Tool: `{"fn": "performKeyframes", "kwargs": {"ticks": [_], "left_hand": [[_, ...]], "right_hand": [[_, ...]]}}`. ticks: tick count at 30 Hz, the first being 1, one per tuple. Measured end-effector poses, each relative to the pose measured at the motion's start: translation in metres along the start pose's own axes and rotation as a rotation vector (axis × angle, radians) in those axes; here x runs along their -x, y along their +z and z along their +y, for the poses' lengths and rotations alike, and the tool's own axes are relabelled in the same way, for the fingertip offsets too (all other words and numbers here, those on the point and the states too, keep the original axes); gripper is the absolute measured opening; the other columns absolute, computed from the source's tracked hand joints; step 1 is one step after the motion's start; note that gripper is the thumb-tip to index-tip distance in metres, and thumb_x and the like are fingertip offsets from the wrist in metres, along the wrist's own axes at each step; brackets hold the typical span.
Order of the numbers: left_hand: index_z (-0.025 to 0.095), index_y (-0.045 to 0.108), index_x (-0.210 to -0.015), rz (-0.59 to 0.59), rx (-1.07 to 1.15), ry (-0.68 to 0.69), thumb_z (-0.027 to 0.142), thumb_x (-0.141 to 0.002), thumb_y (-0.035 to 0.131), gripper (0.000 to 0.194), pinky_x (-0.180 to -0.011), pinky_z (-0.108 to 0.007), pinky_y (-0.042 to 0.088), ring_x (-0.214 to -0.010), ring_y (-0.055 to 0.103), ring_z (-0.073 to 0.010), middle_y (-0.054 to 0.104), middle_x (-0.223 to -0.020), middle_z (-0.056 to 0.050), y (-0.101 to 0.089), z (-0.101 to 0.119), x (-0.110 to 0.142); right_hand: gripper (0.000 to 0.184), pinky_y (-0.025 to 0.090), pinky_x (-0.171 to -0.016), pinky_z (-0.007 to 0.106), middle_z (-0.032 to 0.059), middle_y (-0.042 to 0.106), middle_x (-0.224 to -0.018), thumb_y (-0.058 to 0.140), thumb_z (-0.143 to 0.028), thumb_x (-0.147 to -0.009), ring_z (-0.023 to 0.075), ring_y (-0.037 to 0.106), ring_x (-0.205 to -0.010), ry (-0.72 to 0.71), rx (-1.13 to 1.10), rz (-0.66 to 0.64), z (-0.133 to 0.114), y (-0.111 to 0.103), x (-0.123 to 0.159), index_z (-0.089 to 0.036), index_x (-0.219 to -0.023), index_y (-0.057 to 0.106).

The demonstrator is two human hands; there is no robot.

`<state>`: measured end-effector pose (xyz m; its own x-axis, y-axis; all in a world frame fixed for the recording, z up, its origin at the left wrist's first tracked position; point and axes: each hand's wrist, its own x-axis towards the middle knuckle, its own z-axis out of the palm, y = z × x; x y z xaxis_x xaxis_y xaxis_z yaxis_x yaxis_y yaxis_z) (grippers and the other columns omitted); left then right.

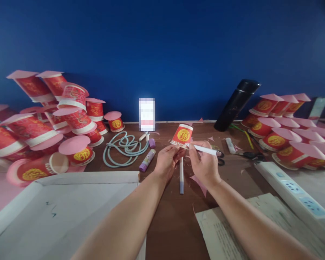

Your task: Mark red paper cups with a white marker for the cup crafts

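Observation:
Near the middle of the table, my left hand (pixel 166 159) has its fingers closed on the lower edge of a small red paper cup (pixel 182 134) with a round yellow emblem. Zigzag marks run along the cup's white rim. My right hand (pixel 206 166) grips a slim white marker (pixel 206 150), its tip end close to that rim. Below the cup, a second white pen with a blue-grey end (pixel 181 180) lies on the table, between my two hands. Scissors (pixel 220 157) lie partly hidden behind my right hand.
Red cups with pink paper discs are piled at left (pixel 76 121) and right (pixel 281 139). A coiled cable (pixel 124 148), a glue stick (pixel 147 160), a lit phone (pixel 147 115), a black flask (pixel 237 104), a power strip (pixel 295 191), a white box lid (pixel 70 216) and printed paper (pixel 222 231) surround my hands.

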<state>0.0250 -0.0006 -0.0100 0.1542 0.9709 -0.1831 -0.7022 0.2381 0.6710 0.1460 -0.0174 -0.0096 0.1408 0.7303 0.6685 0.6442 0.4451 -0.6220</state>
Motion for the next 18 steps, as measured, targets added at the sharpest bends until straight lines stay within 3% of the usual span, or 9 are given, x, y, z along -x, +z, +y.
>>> {"fn": "performKeyframes", "kwargs": {"ticks": [18], "left_hand": [[0.009, 0.062, -0.067, 0.009, 0.006, 0.000, 0.012, -0.069, 0.066, 0.005, -0.078, -0.025, 0.051, -0.069, 0.063, -0.0113, 0.065, -0.071, -0.007, 0.0017, 0.0020, 0.0015]], "right_hand": [[0.014, 0.053, -0.077, 0.037, 0.0067, 0.064, -0.090, 0.054, -0.032, -0.085, 0.0211, 0.064, -0.084, 0.011, 0.017, 0.006, -0.0021, -0.0011, -0.0008, -0.021, -0.092, 0.056]]}}
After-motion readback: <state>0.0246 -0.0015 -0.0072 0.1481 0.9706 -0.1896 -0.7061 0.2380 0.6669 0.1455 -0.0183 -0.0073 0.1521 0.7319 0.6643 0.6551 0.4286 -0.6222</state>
